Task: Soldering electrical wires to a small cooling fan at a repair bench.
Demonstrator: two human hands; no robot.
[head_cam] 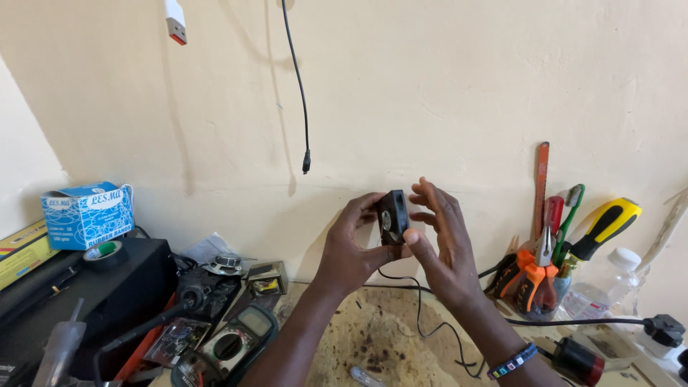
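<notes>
Held up in front of the cream wall [444, 86], above the stained workbench [380, 337], is a small black cooling fan [393, 215] in a square frame, with a thin black lead [423, 315] trailing down from it to the bench. The left hand [351, 247] is closed around the frame's left and lower edges, thumb under it; the right hand [441, 244] pinches the right edge with its thumb while its fingers [430, 197] stand spread and loose behind. The fan looks light and rigid, a hard plastic shell that should not slip, though the blades and the slim lead seem the fragile parts, so the outer frame edges are the sound place to grip. Of the packages, the largest is a blue and white cardboard box [87, 213] printed with squiggles, standing at the left on a black case [86, 287]; beside it lies a yellow box [21, 251] with a red stripe. A green-cored tape roll [104, 253] sits just in front. Lower down lies a dark multimeter [229, 347], and smaller printed blister packs [175, 337] rest beside it.
</notes>
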